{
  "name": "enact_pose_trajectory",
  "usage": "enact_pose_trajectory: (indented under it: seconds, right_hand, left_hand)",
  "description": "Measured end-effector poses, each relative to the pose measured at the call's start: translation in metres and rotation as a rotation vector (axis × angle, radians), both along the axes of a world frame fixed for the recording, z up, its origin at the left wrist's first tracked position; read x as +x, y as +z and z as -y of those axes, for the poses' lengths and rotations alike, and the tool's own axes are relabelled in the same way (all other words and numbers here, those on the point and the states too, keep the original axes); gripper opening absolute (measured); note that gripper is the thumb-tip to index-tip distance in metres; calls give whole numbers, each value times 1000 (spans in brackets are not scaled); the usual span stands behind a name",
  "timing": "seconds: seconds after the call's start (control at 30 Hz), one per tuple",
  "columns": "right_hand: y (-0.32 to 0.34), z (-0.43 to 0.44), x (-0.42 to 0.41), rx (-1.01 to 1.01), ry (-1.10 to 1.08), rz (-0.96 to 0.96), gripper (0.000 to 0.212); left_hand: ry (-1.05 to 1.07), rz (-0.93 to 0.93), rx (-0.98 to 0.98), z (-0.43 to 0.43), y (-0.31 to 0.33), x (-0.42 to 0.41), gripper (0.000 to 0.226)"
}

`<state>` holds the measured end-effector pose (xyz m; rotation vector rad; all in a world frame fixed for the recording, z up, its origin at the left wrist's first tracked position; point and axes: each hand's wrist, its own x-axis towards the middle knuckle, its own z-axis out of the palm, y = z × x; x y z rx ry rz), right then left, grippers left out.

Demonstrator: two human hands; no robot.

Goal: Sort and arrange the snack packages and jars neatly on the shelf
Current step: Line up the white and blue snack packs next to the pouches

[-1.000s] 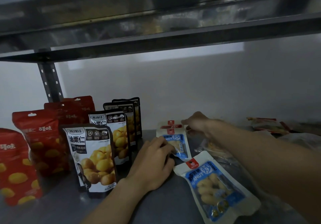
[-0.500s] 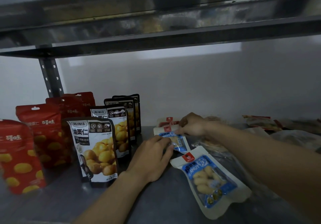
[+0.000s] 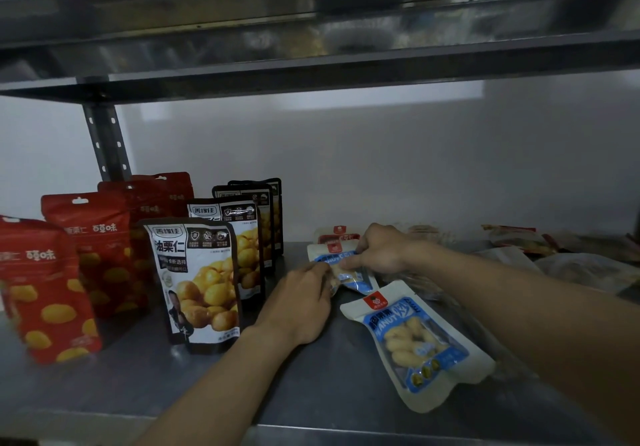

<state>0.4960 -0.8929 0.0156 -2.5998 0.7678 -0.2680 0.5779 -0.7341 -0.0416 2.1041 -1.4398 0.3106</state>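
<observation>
left of the fingers the job looks well on: red pouches [image 3: 93, 248] standing in a row, black chestnut pouches [image 3: 201, 283] upright in a file just beside the left hand [image 3: 298, 303]. both hands are on one blue peanut packet [image 3: 334, 258], low on the shelf [image 3: 311, 393] between them, lifted or resting i can't tell. the left fingers [image 3: 318, 272] are curled, pinching its near edge; the right hand [image 3: 381, 250] grips the far side, thumb and fingers closed on the film. just behind the right fingers a red-labelled packet [image 3: 337, 234] lies flat. nearer than the fingers, a second blue packet [image 3: 419, 341] lies askew on its back. right of the right hand, loose clear packets [image 3: 581, 269] in a heap, unsorted by the look of it. no jars in sight. i'd call it about half done, with the flat ones left to line up
</observation>
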Motion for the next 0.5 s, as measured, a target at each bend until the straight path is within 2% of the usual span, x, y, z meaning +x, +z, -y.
enact_pose_trajectory:
  seconds: [0.27, 0.37, 0.5]
  right_hand:
    - [-4, -7, -3, -15, -31, 0, 44]
    - [-6, -9, -3, -16, -34, 1, 43]
    - [-1, -13, -11, -5, -22, 61, 57]
  left_hand:
    - [-5, -15, 9, 1, 0, 4, 36]
    - [-16, -20, -4, 0, 0, 4, 34]
    - [-17, -51, -58, -1, 3, 4, 34]
